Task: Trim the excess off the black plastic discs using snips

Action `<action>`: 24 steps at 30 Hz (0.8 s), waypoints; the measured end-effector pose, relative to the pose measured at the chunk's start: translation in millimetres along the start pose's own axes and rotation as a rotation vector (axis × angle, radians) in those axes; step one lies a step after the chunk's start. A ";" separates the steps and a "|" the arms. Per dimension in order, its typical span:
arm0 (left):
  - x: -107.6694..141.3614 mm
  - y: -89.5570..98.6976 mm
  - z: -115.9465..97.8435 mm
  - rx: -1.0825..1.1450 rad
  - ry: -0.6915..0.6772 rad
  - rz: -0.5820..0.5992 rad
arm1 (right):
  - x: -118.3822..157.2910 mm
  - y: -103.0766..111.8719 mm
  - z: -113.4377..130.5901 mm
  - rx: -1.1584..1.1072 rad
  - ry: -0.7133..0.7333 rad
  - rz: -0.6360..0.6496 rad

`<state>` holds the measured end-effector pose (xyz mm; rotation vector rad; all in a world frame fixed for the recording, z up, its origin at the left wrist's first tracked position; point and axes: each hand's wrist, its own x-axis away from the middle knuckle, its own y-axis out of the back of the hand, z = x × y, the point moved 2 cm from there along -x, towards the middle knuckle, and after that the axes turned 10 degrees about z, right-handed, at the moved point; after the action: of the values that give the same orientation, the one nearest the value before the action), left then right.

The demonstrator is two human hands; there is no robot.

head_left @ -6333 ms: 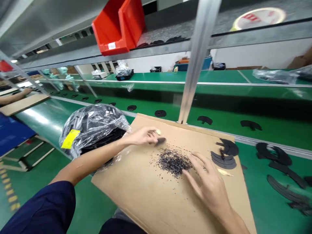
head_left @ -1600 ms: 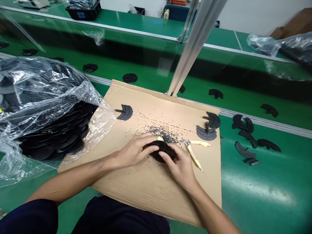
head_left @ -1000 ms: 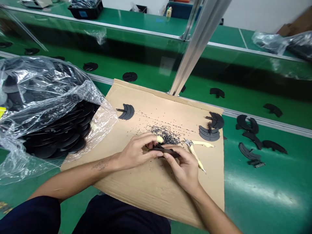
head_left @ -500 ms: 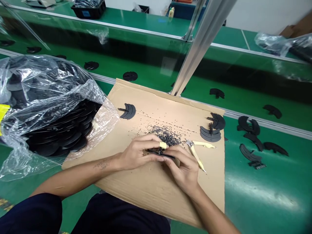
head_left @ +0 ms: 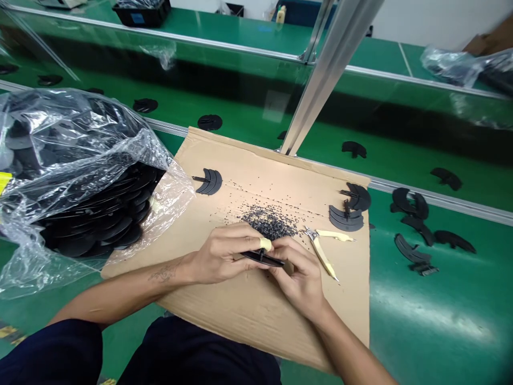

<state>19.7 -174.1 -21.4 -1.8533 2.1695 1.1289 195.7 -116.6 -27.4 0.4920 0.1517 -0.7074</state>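
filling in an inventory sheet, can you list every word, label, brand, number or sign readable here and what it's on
No text is readable.
Blue label on the black bin: too small.
Yellow label on the plastic bag: cut off by the picture edge, nothing legible.
Tattoo on the left forearm: no legible lettering.

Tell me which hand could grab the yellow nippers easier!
Probably the right hand: the yellow-handled nippers lie beside it on the cardboard. The left hand is farther; both hold the thin black part.
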 end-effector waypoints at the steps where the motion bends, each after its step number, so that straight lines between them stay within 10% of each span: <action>1: -0.4 0.4 0.2 -0.006 -0.017 0.007 | -0.1 0.1 -0.4 -0.005 -0.005 -0.001; 24: -6.5 3.0 12.7 0.551 0.290 0.091 | -2.5 7.4 -2.2 -0.110 -0.064 -0.011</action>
<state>13.9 -161.6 -26.1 -1.7485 2.4020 0.2206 198.7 -109.3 -25.8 0.3636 0.1329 -0.7211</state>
